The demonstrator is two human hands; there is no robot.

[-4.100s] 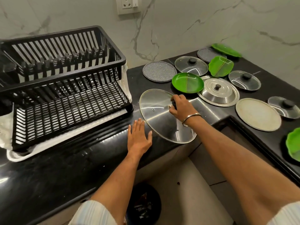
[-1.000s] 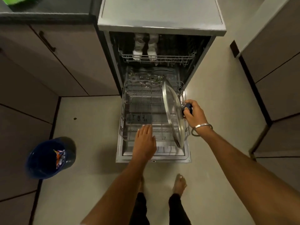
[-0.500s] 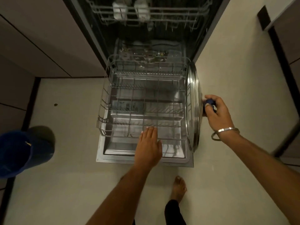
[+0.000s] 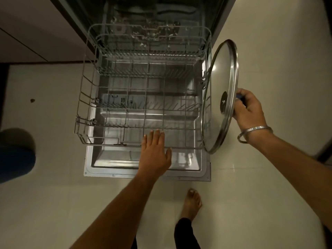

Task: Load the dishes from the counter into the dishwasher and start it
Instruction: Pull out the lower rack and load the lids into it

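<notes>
Gripping is done only on the right side at this moment, but I go from left to right: at the far left a dark blue bin (image 4: 16, 155) stands on the pale floor (image 4: 53, 203), well apart from the work. Next comes the dishwasher (image 4: 147, 169) with its door folded down, and the lower rack (image 4: 86, 97) pulled out over it; I see no dishes between its wire tines. My left hand (image 4: 155, 152) is flat, fingers straight and together, resting over the front rail of the rack and holding nothing. Just beside the right wall of the rack is the glass lid (image 4: 218, 72), held on edge, nearly upright, outside the rack with its lower rim at the front right corner; I cannot tell if it touches the wire. My right hand (image 4: 249, 109) has its fingers curled round the dark knob (image 4: 239, 97) on the far side of the lid. The lid is a clear glass disc with a bright steel band round the rim and a small metal washer at the centre. I judge it to be stiff, rather heavy for one hand, and fragile: a knock of the glass on the rack wire could chip it. The steel rim looks smooth and may slip, so the knob seems to me the best place to hold, with the free hand steadying the rim when the lid goes between the tines.
</notes>
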